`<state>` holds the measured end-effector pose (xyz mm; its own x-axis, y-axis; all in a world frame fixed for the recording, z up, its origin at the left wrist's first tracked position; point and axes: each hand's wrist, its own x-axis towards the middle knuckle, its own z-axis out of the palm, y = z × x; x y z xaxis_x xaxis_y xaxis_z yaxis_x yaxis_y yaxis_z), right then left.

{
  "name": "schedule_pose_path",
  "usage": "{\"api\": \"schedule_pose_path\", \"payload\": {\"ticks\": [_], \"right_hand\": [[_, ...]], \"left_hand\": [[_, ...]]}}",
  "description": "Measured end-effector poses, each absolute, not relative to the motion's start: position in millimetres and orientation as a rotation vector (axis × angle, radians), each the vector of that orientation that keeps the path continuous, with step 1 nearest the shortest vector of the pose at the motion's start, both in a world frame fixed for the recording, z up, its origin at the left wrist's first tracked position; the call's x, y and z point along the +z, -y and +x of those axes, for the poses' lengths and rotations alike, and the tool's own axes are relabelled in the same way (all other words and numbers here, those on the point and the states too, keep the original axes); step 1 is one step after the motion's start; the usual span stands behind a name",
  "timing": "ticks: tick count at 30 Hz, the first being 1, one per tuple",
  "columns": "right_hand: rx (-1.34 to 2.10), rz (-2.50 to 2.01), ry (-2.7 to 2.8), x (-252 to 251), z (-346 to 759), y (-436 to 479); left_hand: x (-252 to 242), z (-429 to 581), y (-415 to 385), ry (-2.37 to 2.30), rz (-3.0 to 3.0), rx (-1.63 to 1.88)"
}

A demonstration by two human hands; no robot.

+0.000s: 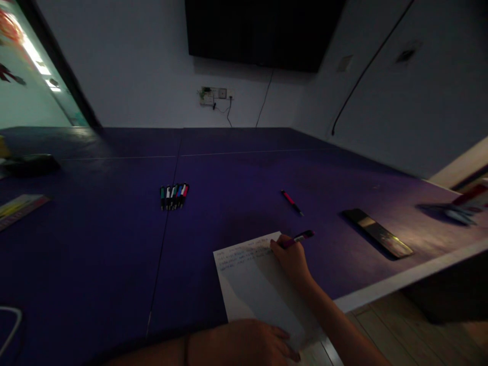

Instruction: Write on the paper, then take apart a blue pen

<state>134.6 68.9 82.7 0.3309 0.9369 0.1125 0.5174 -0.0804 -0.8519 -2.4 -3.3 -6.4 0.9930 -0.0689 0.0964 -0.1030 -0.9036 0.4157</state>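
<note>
A person's right hand (pixel 292 259), just right of the frame's centre, is closed in a writing grip around a pen (pixel 301 237) on a dim blue worktop (pixel 95 244). The pen's tip meets a white sheet of paper (pixel 251 287) near the sheet's upper right corner. The pen's long axis slants from that tip up and to the right, with the barrel clear of the knuckles. A few handwritten lines run across the top of the sheet, directly left of the hand, and the blank part stretches down toward the bottom of the frame. There the left hand (pixel 263 345) lies flat and open, palm down on the sheet's lower edge, holding nothing. A loose red pen (pixel 292 202) lies above the writing hand, near but apart from it. A row of pens (pixel 174 196) sits further off to the upper left, and a dark flat strip (pixel 381 235) lies to the right.
</note>
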Motion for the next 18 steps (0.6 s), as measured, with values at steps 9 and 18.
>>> {"api": "schedule_pose_path", "payload": {"ticks": [9, 18], "right_hand": [[0.584, -1.743, 1.321, 83.9, 135.2, -69.6], [0.578, -1.738, 1.346, 83.7, 136.1, -68.7]], "left_hand": [[-2.7, -5.3, 1.3, 0.270, 2.595, 0.197], [-5.3, -2.9, 0.0, 0.282, 2.557, 0.125]]}}
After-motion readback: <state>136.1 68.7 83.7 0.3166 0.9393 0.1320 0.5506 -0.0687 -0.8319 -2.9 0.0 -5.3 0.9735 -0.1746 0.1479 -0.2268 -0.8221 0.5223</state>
